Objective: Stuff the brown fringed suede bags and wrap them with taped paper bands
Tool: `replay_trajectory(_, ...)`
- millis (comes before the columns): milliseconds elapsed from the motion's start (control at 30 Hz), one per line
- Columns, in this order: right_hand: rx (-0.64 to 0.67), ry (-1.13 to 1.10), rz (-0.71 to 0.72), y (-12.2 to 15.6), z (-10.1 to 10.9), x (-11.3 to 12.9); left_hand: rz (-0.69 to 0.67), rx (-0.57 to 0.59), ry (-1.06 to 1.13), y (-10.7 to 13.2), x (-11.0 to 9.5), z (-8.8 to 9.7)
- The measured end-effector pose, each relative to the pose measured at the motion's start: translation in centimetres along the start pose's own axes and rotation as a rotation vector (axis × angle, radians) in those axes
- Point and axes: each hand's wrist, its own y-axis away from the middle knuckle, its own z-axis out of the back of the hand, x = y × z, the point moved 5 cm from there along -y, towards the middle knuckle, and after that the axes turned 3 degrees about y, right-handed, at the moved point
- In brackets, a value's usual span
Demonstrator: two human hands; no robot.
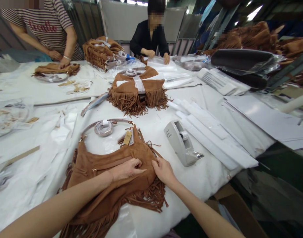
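Note:
A brown suede fringed bag (97, 165) lies flat on the white table (151, 129) right in front of me. My left hand (126, 169) rests on the bag's right side, fingers curled and pinching the suede. My right hand (163, 170) grips the bag's right edge, fingers bent over it. The two hands almost touch. A paper tag (128, 137) hangs near the bag's top, and its wrapped strap (104, 127) coils above it.
A grey tape dispenser (182, 143) stands to the right of the bag. White paper strips (211, 132) lie beyond it. Another fringed bag (139, 89) with white paper bands sits mid-table. Two other people work at the far side with more bags (99, 51).

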Motion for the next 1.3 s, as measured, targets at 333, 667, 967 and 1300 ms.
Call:
replay_trajectory(333,0.039,0.058,0.1,-0.3,0.1,0.2,-0.277,0.038,0.029,0.0,-1.3,0.7)
replay_trajectory(667,-0.281,0.401,0.543,1.7,4.6,10.9,0.035,-0.558,0.322,11.3,-2.0,13.3)
replay_trajectory(967,0.32,0.352,0.664,7.1,-7.0,28.6,0.524,-1.089,0.489,27.9,1.1,5.5)
replay_trajectory(1300,0.425,0.291,0.582,5.8,-11.7,26.3,0.507,-1.265,0.707,29.4,1.3,3.0)
